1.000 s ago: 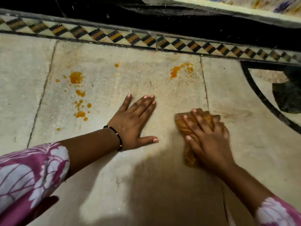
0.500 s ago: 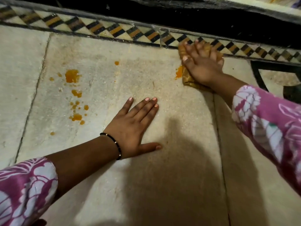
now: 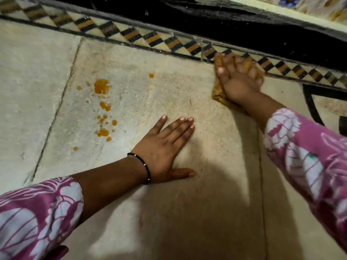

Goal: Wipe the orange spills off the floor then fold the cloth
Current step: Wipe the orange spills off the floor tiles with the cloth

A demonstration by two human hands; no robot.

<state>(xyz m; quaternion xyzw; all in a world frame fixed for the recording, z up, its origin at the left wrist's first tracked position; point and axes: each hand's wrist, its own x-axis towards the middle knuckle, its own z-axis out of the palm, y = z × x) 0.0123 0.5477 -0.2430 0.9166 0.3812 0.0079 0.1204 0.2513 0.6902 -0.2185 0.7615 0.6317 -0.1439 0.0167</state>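
Observation:
My right hand [image 3: 238, 79] presses a folded orange-brown cloth [image 3: 218, 93] flat on the pale stone floor, right against the patterned border strip [image 3: 154, 39]; the hand is motion-blurred and hides most of the cloth. My left hand [image 3: 165, 147] lies flat on the floor, fingers straight, with a black bracelet at the wrist. Left of it are the orange spills: a large blot [image 3: 101, 86], a trail of drops [image 3: 104, 128] and one small spot [image 3: 151, 75]. No orange shows around the cloth.
The floor is large stone slabs with dark joints [image 3: 56, 113]. A black band [image 3: 244, 29] runs behind the border strip. A dark inlay [image 3: 309, 102] curves at the right. My pink-and-white sleeves fill the lower corners.
My right hand slid the cloth from the near floor up to the border, over the right-hand orange spill, which no longer shows. My left hand stayed planted.

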